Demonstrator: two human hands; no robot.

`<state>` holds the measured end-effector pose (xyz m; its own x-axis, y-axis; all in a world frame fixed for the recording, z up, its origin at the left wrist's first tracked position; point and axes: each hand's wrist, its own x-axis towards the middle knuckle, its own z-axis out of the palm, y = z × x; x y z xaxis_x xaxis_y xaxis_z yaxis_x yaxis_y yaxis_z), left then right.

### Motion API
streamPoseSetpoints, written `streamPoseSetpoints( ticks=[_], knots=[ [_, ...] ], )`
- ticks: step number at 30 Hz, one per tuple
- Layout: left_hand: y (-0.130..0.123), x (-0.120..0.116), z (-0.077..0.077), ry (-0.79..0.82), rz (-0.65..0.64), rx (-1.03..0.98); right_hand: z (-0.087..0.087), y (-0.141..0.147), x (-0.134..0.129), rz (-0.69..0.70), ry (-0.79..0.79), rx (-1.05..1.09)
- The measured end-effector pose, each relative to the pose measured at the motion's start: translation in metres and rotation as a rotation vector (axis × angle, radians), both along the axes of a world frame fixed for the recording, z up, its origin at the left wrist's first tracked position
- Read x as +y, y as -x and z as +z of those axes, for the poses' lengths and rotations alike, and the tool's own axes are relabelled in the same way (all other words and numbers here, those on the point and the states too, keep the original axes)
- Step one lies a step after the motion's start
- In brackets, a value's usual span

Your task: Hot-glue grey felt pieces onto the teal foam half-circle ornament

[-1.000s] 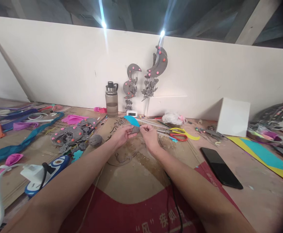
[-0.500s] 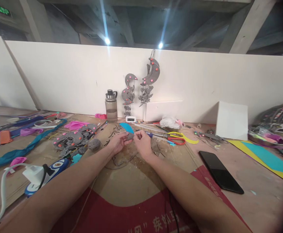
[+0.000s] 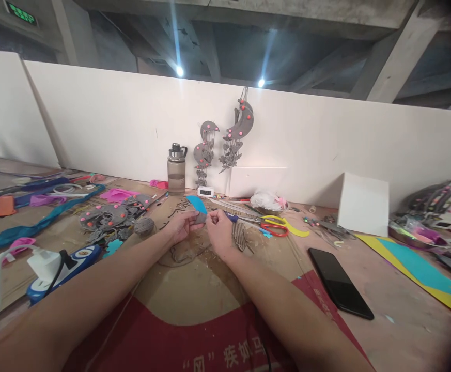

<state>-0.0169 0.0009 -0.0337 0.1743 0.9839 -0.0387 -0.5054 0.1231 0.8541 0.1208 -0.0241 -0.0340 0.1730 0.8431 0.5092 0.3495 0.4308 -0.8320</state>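
Over the middle of the cardboard, my left hand (image 3: 183, 226) pinches a small grey felt piece (image 3: 201, 219) between thumb and fingers. My right hand (image 3: 219, 230) is closed at the right edge of that piece, its fingertips pressed together; what they grip is too small to make out. Just beyond the hands, a blue curved piece (image 3: 196, 203) shows, and I cannot tell whether it touches the felt. Loose grey yarn (image 3: 176, 257) trails on the cardboard below my left hand. A ball of grey yarn (image 3: 144, 226) sits to the left.
Scissors (image 3: 275, 226) with red and yellow handles lie right of my hands. A phone (image 3: 339, 283) rests farther right. On the left are a power strip (image 3: 64, 271) and grey felt crescents (image 3: 107, 217). A water bottle (image 3: 176, 173) and a small clock (image 3: 205, 191) stand by the white board.
The camera view has tilted slightly and shifted, so the scene sits a little farther left. Both hands keep their hold at the grey felt piece with almost no visible change.
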Motion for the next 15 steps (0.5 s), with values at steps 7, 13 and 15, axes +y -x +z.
streamPoseSetpoints(
  ticks=[7,13,15],
  knots=[
    [-0.0008,-0.0001,-0.0007,-0.016,0.007,0.044,-0.0002,-0.0017,-0.0011,-0.003,0.002,-0.007],
    [-0.0016,-0.0005,-0.0032,-0.042,0.024,0.054,-0.0010,-0.0033,-0.0008,-0.004,-0.012,-0.018],
    [-0.0018,0.0000,-0.0043,-0.054,0.041,0.045,-0.0012,-0.0033,-0.0003,0.007,-0.018,-0.017]
  ],
)
